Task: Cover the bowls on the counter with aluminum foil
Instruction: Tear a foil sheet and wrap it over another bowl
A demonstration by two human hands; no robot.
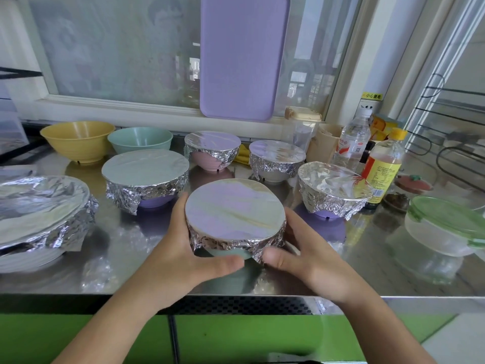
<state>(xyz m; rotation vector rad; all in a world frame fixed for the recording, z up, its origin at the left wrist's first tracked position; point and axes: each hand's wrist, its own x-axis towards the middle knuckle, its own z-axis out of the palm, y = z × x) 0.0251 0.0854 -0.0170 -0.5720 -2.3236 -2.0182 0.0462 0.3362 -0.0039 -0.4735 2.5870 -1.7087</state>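
Near the front edge of the steel desk [126,258], both hands clasp a foil-covered green bowl [231,254]: the left hand [181,256] curls round its left side with the thumb across the front, and the right hand [301,258] curls round its right side, thumb against the crumpled foil [236,211] skirt. The foil lies smooth and flat over the rim. Behind and to the left stands a covered purple bowl [152,200], and at the far left edge a large covered white bowl [26,256]. To the right sits another covered purple bowl [328,213], its foil more wrinkled. Farther back are a covered pink bowl [210,161] and a covered pale bowl [274,176]. Along the window sill two bowls have no foil: a yellow bowl [77,139] and a mint bowl [140,139]. At the right stand a water bottle [353,140], a yellow-capped bottle [383,166] and a clear container with a green lid [446,227]. A lilac board [241,56] leans against the window.
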